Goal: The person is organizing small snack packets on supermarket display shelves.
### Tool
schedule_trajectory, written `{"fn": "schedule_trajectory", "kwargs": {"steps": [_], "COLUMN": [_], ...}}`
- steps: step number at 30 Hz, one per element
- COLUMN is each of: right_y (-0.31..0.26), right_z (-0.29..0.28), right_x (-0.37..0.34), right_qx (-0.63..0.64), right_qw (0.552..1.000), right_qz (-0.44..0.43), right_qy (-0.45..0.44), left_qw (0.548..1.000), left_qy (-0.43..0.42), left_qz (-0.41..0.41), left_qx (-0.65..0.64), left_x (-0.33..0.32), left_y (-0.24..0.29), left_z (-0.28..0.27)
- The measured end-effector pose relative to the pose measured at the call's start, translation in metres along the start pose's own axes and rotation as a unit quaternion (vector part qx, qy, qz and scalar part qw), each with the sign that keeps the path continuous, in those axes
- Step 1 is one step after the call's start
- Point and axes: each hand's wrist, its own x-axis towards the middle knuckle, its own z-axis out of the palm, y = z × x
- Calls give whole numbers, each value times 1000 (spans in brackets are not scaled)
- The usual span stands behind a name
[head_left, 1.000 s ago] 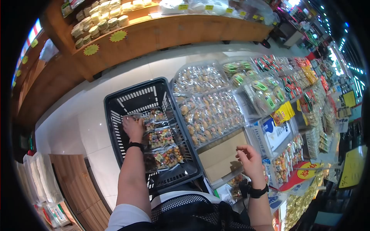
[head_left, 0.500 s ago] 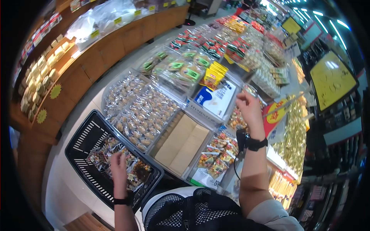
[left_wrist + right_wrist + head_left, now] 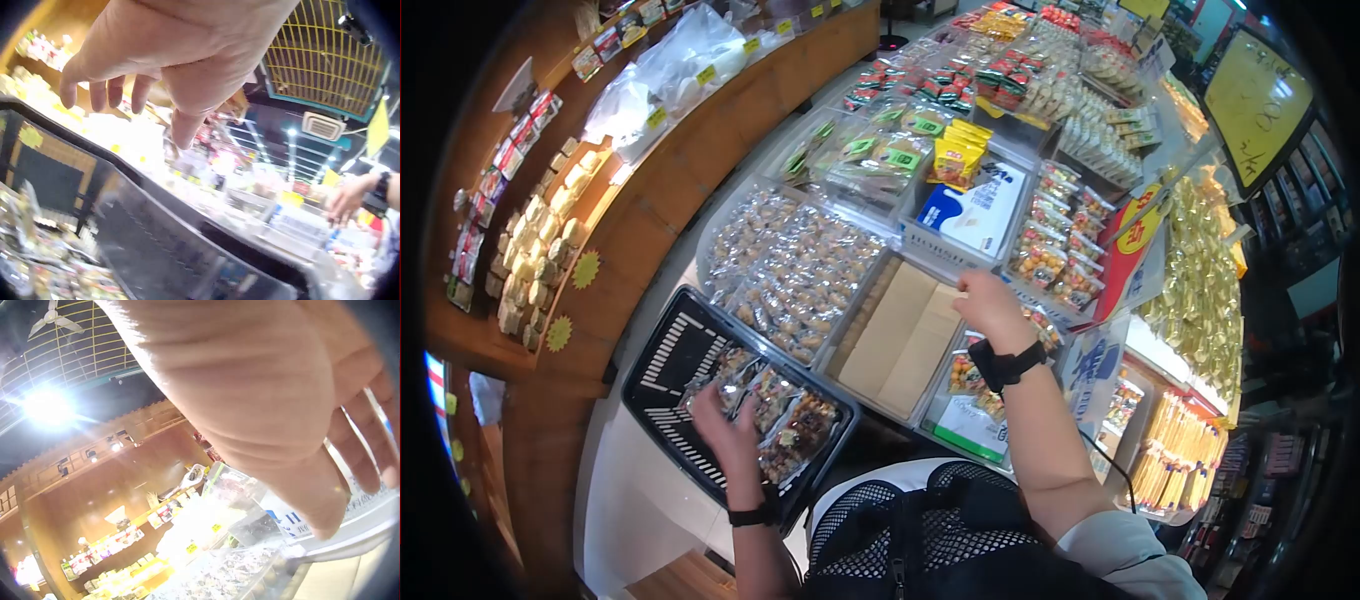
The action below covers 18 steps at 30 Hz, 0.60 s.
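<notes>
My left hand (image 3: 728,436) hangs over the black shopping basket (image 3: 662,402), fingers spread and thumb apart. Below it in the basket lie clear packs of small round snacks (image 3: 798,436). The left wrist view shows that hand (image 3: 187,62) above the basket's rim with nothing held. My right hand (image 3: 994,308) is over the right edge of a bin lined with brown cardboard (image 3: 890,345), fingers loosely bent and holding nothing. In the right wrist view its fingers (image 3: 359,464) hang relaxed before a white box with blue print (image 3: 284,519).
Trays of wrapped snacks (image 3: 785,265) stand beyond the basket. To the right are a white-and-blue box (image 3: 980,208), colourful snack packs (image 3: 1055,235) and a yellow sign (image 3: 1258,108) on a stand. A wooden display counter (image 3: 660,220) runs along the left.
My left hand has risen from the packs inside the basket, its fingers now spread. The view has turned right. My right hand has come back from the snack packs toward the cardboard-lined bin.
</notes>
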Motion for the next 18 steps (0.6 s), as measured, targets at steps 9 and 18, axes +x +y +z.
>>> {"fn": "schedule_trajectory", "kwargs": {"steps": [9,18], "right_y": [-58,-170], "right_z": [72,174], "right_x": [-37,-108], "right_qx": [92,116], "right_qw": [990,923], "right_qz": [-100,-343], "right_qy": [-24,-133], "left_qw": [775,805], "left_qy": [-124,-86], "left_qz": [-511,-475], "left_qx": [-351,-344], "left_x": [-71,-74], "left_y": [-142,-143], "left_z": [-24,-17]}}
